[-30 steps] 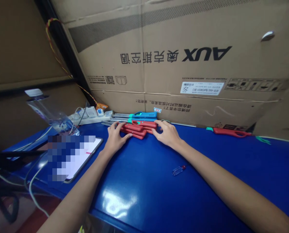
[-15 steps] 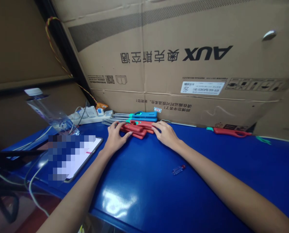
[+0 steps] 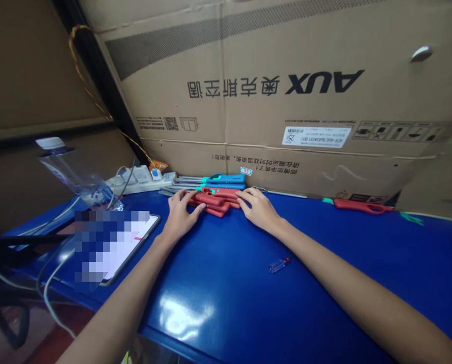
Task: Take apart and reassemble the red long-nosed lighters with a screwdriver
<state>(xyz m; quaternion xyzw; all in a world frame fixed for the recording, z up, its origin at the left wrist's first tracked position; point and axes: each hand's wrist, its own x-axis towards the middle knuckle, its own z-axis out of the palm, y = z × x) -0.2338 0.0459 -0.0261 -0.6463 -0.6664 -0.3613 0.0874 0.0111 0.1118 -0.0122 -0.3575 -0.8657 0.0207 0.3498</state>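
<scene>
Several red utility lighters (image 3: 210,200) lie stacked in a pile on the blue table, with long metal nozzles pointing left. My left hand (image 3: 181,212) is closed around the nozzle end of the red pile, its thumb along the front. At the other end, my right hand (image 3: 259,208) grips the handle end of an upper red lighter (image 3: 226,193); some fingertips are hidden behind it. Directly behind the red pile rest blue utility lighters (image 3: 228,179), handles to the right. A lone red lighter (image 3: 362,206) with a green tip lies far right, apart from both hands.
A cardboard box (image 3: 256,45) stands behind the blue table (image 3: 226,283). To the left are a phone (image 3: 135,242), a plastic bottle (image 3: 78,174), and a power strip (image 3: 146,183) with cables. A small clear tube with a red end (image 3: 279,265) lies near my right forearm.
Both hands stay on the red lighters in almost the same place. The view has shifted very slightly; nothing else has visibly moved.
</scene>
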